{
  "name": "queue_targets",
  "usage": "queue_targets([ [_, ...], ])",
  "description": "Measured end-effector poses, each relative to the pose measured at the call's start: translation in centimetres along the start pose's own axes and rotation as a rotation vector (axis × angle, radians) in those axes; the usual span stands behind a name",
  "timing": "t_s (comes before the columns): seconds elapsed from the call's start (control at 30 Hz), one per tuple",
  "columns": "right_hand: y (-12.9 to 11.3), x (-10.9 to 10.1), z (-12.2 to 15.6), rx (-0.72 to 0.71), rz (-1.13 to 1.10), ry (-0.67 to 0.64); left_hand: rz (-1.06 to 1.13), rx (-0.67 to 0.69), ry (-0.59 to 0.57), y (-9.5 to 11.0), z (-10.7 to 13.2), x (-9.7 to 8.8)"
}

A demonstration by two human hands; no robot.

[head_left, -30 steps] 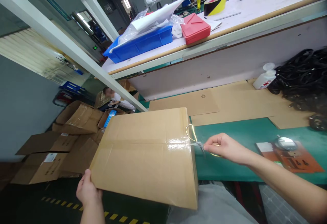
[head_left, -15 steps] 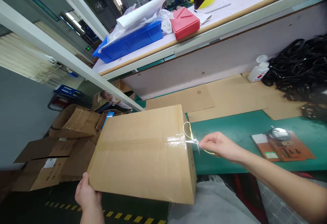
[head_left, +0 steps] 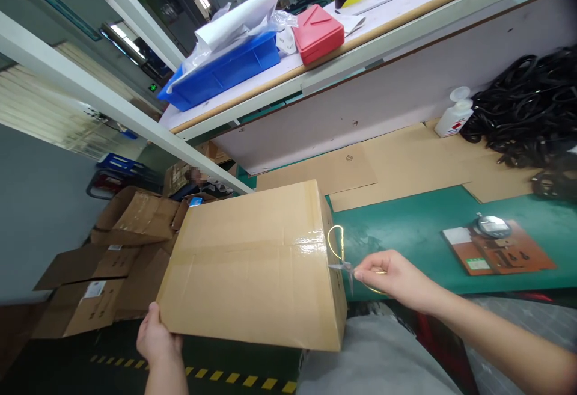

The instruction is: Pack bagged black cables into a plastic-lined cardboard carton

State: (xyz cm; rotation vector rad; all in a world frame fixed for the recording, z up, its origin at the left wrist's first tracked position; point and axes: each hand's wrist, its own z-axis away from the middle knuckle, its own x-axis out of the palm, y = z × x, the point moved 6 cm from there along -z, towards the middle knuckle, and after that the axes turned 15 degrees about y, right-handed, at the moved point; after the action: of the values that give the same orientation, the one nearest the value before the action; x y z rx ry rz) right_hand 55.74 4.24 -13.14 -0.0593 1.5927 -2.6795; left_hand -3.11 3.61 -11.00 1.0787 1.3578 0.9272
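Note:
A taped cardboard box (head_left: 243, 287) lies in front of me, a glossy strip of clear tape running along its top seam. My left hand (head_left: 157, 338) grips the box's lower left corner, thumb on top and the other fingers hidden beneath. At the box's right edge, my right hand (head_left: 387, 275) pinches a pair of gold-handled scissors (head_left: 346, 266). Their blades are spread, one tip by the end of the tape seam. One handle loop stands up free, while the other is partly behind my fingers.
Beyond the box are a green tabletop (head_left: 396, 220) and flat cardboard sheets (head_left: 406, 154). A dial gauge (head_left: 493, 226) rests on an orange-brown board at right, near a white bottle (head_left: 454, 117) and black cables (head_left: 527, 106). Opened cartons (head_left: 94, 287) stand at left. A white post (head_left: 135, 109) rises behind.
My right hand and the scissors have moved slightly down, the blade tip drawing back from over the tape to the box's edge. The left hand keeps its hold, and the view has shifted a little.

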Motion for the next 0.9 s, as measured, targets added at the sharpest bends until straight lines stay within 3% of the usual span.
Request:
queue_targets([
  [0.2, 1.7, 0.9, 2.3, 0.041, 0.051, -0.096, -0.015, 0.015, -0.004, 0.5, 0.6, 0.2],
  [0.4, 2.4, 1.0, 3.3, 0.015, 0.021, -0.057, 0.013, 0.016, -0.005, 0.8, 1.2, 0.3],
  [0.57, 4.2, 1.7, 6.3, 0.023, 0.035, -0.071, 0.069, 0.028, -0.041, 0.8, 1.4, 0.4],
  [0.73, 4.9, 2.0, 8.2, 0.007, 0.002, 0.03, 0.128, 0.07, -0.108, 0.4, 1.2, 0.7],
  [0.9, 5.2, 2.6, 9.1, 0.079, -0.108, 0.109, 0.163, 0.106, -0.137, -0.2, 0.7, 1.1],
])
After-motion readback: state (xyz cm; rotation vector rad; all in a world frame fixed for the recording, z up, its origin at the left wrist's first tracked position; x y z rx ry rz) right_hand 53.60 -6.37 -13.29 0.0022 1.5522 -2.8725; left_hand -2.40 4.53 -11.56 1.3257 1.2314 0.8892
